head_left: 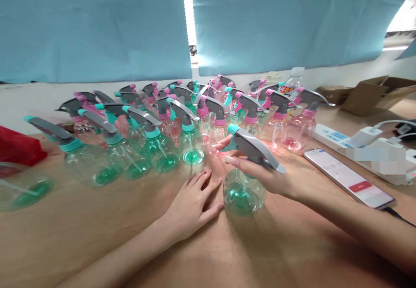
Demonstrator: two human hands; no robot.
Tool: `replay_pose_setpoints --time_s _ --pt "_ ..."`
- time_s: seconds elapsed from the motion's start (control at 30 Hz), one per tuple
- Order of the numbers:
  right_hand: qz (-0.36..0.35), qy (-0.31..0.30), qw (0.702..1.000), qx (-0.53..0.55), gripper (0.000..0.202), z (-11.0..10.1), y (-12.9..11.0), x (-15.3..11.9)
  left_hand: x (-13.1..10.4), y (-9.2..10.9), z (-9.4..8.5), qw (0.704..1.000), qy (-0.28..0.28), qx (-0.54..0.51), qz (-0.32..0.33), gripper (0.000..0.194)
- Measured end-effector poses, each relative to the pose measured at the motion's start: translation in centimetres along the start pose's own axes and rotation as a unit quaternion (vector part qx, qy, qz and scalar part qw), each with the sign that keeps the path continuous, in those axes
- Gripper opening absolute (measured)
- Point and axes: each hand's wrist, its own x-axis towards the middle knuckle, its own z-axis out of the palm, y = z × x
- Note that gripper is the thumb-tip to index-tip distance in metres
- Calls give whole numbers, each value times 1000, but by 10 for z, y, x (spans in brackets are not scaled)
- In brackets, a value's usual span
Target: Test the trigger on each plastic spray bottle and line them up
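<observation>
My right hand [260,171] is wrapped around the neck of a clear green spray bottle [244,197] with a grey and turquoise trigger head [256,147]; some fingers are partly hidden behind it. The bottle looks upright, close to the tabletop or on it. Just left of it, my left hand [195,203] lies flat on the table with fingers spread and nothing in them. Beyond that hand stands a row of green spray bottles, the nearest one [191,147] close to its fingertips. Pink spray bottles, one of them [297,127] at the row's right end, stand behind and to the right.
A phone [351,177] with a lit screen lies right of my right hand, beside a white power strip [331,136] with plugs. Farther back are an open cardboard box [367,97] and a clear plastic bottle [295,80]. Something red [19,149] sits at the left edge.
</observation>
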Motion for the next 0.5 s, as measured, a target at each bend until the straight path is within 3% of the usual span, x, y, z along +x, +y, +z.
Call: replay_pose_setpoints --time_s 0.17,0.5 --pt "0 28 1000 -13 17 6 11 -3 -1 0 1 1000 11 -1 3 51" --pt "38 12 997 -65 11 -2 -4 -2 -1 1 2 1000 6 2 -7 54"
